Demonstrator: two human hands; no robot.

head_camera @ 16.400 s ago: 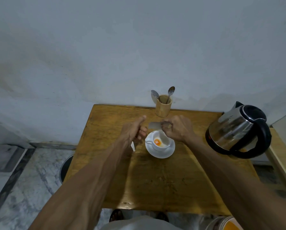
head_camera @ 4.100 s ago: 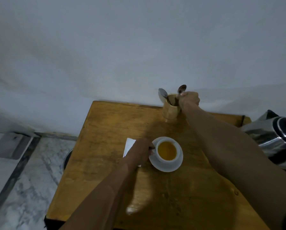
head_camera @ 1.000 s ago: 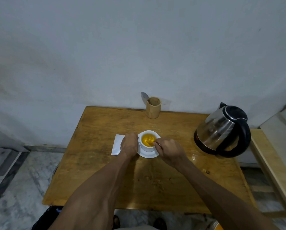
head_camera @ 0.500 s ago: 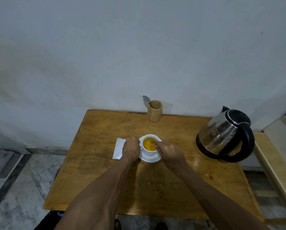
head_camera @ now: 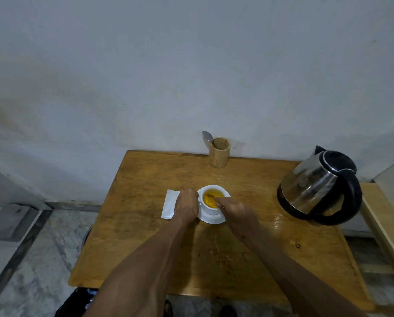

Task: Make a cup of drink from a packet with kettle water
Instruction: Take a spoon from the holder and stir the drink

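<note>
While the left hand [head_camera: 187, 205] grips the cup [head_camera: 211, 208], the right hand [head_camera: 236, 212] pinches a spoon [head_camera: 211, 197] in it. Powder and water seem in; only stirring is left.

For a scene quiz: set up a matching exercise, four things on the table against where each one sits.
Things:
1. kettle
2. wooden holder
3. packet
4. cup

Places:
A. on the saucer, between the two hands
B. flat on the table, beside the left hand
C. at the table's right edge
D. at the back edge, by the wall

Pairs: 1-C, 2-D, 3-B, 4-A
</note>
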